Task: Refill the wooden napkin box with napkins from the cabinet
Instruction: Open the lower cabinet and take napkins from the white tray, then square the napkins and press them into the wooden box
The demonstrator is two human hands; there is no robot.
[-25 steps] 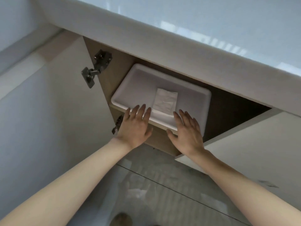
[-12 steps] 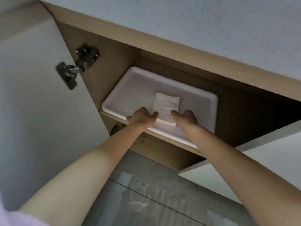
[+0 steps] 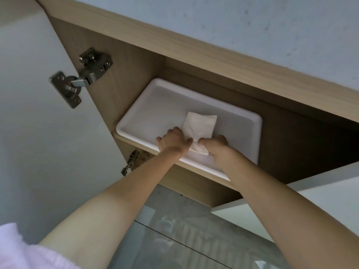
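Observation:
A small stack of white folded napkins [image 3: 200, 127] lies in a white plastic tray [image 3: 155, 105] on the shelf of an open wooden cabinet [image 3: 124, 61]. My left hand [image 3: 172, 141] grips the stack's near left corner. My right hand [image 3: 217, 146] holds its near right edge, fingers curled. The near end of the stack is lifted and bent over the tray's front rim between my hands. The wooden napkin box is not in view.
The white cabinet door [image 3: 38, 113] stands open at the left with two metal hinges [image 3: 77, 80]. Another white door [image 3: 310, 200] is at the right. A grey tiled floor [image 3: 194, 239] lies below. A white countertop [image 3: 252, 26] overhangs the cabinet.
Both hands moved from the tray's front rim into the tray and closed on the napkin stack, whose near end now lifts over the rim. The camera has moved closer.

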